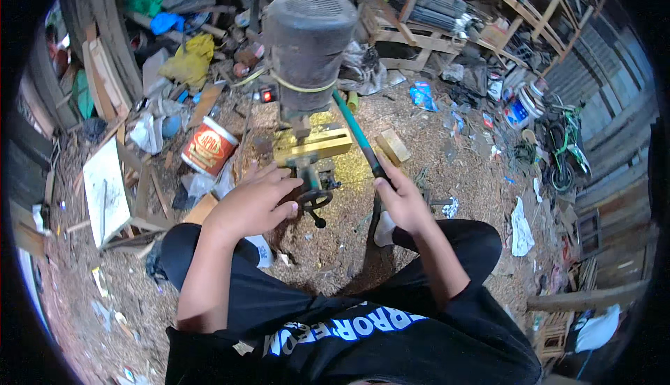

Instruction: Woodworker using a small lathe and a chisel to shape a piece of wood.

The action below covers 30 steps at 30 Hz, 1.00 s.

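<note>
A dark upright machine with a large cylindrical motor stands before me, a yellow-green cord tied round its lower part. Below the motor lies a block of wood, lit yellow, on the machine's bed. My right hand is wrapped round the black grip of a long green lever, which slopes up toward the machine. My left hand rests by the left end of the bed, fingers stretched out and apart. Its thumb is near a small black handwheel with a knob. Whether its fingertips touch the wood I cannot tell.
Wood shavings cover the ground. A loose wood block lies right of the machine. At left are a red-and-white bucket and a tilted white-topped wooden stand. Farther right are a white-and-blue bucket and a small green bike.
</note>
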Tool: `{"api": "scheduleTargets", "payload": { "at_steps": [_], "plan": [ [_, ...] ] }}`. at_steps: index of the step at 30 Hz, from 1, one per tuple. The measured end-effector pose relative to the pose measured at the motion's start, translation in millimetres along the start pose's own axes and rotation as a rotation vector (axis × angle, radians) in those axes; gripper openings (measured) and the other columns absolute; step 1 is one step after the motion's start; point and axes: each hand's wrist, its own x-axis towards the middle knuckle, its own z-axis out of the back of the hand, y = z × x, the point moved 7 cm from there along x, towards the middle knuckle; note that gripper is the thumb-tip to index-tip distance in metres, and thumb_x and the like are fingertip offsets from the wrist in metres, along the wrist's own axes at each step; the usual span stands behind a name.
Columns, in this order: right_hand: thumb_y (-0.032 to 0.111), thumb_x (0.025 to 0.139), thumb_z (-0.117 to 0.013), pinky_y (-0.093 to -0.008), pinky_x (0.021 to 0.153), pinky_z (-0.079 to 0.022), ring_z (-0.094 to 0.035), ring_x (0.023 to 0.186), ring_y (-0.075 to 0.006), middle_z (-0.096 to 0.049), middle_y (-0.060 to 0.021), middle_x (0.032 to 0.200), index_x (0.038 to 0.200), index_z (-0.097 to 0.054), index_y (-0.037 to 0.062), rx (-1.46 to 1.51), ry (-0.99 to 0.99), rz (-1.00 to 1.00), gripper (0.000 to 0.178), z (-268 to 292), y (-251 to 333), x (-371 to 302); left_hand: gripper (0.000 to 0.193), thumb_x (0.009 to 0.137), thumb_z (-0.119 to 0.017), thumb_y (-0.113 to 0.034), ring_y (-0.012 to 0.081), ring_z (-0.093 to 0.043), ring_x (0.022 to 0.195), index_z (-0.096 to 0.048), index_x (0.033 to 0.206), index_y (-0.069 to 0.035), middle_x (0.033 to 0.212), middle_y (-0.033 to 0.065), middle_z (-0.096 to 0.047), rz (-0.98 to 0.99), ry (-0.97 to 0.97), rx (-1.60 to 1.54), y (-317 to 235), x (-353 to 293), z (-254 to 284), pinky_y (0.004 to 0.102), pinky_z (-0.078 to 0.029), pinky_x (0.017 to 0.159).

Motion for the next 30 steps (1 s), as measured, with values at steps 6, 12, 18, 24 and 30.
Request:
{"api": "scheduleTargets", "payload": {
  "at_steps": [6, 12, 18, 24, 30],
  "plan": [
    [0.013, 0.109, -0.047, -0.0353, 0.11, -0.043, -0.06, 0.119, -0.0182, -0.067, -0.0081, 0.111, 0.12, -0.061, 0.0014, 0.434, -0.015, 0.541, 0.021, 50.5, 103.6, 49.2, 0.037, 0.102, -0.063, -0.025, 0.0349, -0.062, 0.121, -0.063, 0.133, -0.005, 0.128, 0.0168, -0.065, -0.022, -0.352, -0.267, -36.4, 23.5, 55.9, 0.0465, -0.045, 0.11],
    [0.023, 0.111, -0.05, -0.0296, 0.1, -0.043, -0.057, 0.101, -0.0129, -0.061, -0.0028, 0.105, 0.119, -0.058, 0.0042, 0.724, -0.11, 0.649, 0.021, 54.4, 161.1, 145.4, 0.028, 0.106, -0.057, -0.019, 0.0249, -0.064, 0.087, -0.069, 0.094, 0.003, 0.091, 0.0134, -0.064, -0.071, -0.812, -0.412, -45.0, 49.4, 81.9, 0.0354, -0.049, 0.082],
    [0.034, 0.112, -0.045, -0.0376, 0.106, -0.044, -0.062, 0.112, -0.0189, -0.067, -0.0084, 0.115, 0.131, -0.06, 0.0023, 0.739, -0.115, 0.513, 0.039, 26.2, 132.7, 216.9, 0.041, 0.11, -0.054, -0.032, 0.0068, -0.05, 0.07, -0.067, 0.085, -0.003, 0.075, -0.0014, -0.055, 0.013, -1.093, -0.663, -0.2, 59.9, 94.0, 0.0242, -0.04, 0.067],
    [0.042, 0.112, -0.041, -0.0427, 0.116, -0.039, -0.055, 0.134, -0.0235, -0.061, -0.012, 0.143, 0.146, -0.052, 0.0024, 0.698, -0.071, 0.313, 0.054, 2.9, 63.0, 230.1, 0.039, 0.109, -0.053, -0.032, 0.0058, -0.049, 0.069, -0.065, 0.084, -0.005, 0.074, -0.003, -0.056, 0.006, -1.037, -0.83, 7.1, 57.7, 93.6, 0.0249, -0.041, 0.066],
    [0.048, 0.11, -0.043, -0.0433, 0.111, -0.043, -0.059, 0.128, -0.0292, -0.063, -0.0182, 0.138, 0.146, -0.053, 0.0013, 0.367, -0.055, 0.049, 0.06, -22.7, -3.5, 187.0, 0.039, 0.11, -0.053, -0.032, 0.0052, -0.052, 0.073, -0.068, 0.088, -0.003, 0.081, -0.0018, -0.062, -0.055, -0.972, -0.632, 13.3, 25.1, 92.4, 0.0239, -0.041, 0.068]
  ]
}}
